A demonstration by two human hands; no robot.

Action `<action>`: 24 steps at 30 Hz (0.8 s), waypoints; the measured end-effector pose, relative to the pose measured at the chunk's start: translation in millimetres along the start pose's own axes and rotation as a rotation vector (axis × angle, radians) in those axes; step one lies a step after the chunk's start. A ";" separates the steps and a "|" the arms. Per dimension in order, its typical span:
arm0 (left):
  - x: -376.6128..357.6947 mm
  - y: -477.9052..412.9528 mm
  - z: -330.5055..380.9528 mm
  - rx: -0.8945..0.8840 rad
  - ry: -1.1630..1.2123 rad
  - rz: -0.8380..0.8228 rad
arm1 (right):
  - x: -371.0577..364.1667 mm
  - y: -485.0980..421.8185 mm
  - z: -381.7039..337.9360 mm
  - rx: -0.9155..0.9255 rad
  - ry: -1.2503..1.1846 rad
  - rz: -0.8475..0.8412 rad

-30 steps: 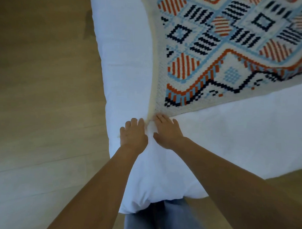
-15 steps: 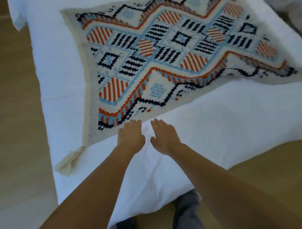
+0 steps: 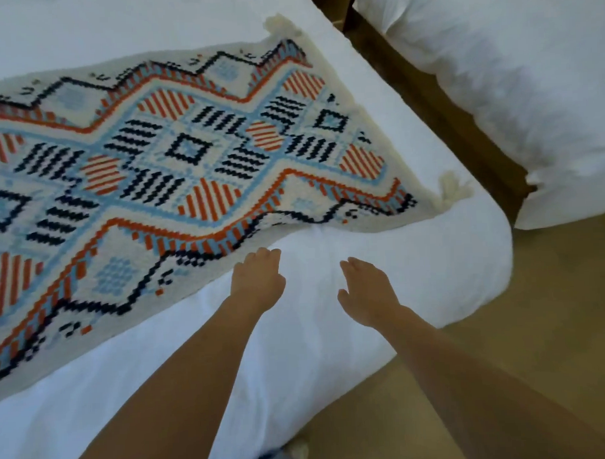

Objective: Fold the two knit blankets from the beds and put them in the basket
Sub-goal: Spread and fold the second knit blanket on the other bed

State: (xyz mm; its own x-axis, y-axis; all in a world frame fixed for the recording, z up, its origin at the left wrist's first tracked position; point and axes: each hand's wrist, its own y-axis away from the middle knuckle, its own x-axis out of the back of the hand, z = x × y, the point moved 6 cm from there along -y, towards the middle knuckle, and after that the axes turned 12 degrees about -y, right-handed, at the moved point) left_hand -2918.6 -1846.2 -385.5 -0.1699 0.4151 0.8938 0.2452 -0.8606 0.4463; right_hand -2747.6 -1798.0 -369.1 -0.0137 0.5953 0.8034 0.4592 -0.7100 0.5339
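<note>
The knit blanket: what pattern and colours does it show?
Geometric diamonds and zigzags in orange, light blue and navy on cream, knit blanket; head view.

Dim, even indoor light with a cool blue cast greys the white bed (image 3: pixel 433 276) around the fingers (image 3: pixel 269 256); the floor (image 3: pixel 520 324) to their right reads warm tan. Shadows are faint and soft-edged, deepest in the dark gap (image 3: pixel 444 114) far beyond the fingers and to the right. The whole frame is soft, and the blanket (image 3: pixel 189 157) pattern beyond the fingers is slightly smeared. Wide-angle distortion curves the bed's edge right of them.

left hand (image 3: pixel 256 282) and right hand (image 3: pixel 366 290) spread apart, shifted right along blanket (image 3: pixel 189 157) edge
</note>
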 end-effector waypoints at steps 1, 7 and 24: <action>-0.1 -14.5 9.4 0.000 -0.019 0.004 | 6.3 -8.7 15.9 -0.017 0.009 -0.008; -16.1 -87.2 25.7 0.060 -0.165 0.080 | 19.8 -80.5 66.9 0.043 0.053 -0.035; -62.6 -77.2 39.1 0.161 -0.034 0.060 | 18.6 -171.3 59.7 0.470 0.251 -0.086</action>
State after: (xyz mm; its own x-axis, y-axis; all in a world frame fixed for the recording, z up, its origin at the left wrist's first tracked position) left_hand -2889.6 -1794.2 -474.2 -0.1186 0.3761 0.9190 0.4042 -0.8271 0.3906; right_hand -2773.5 -1642.8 -461.4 -0.2547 0.4946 0.8310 0.7942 -0.3833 0.4715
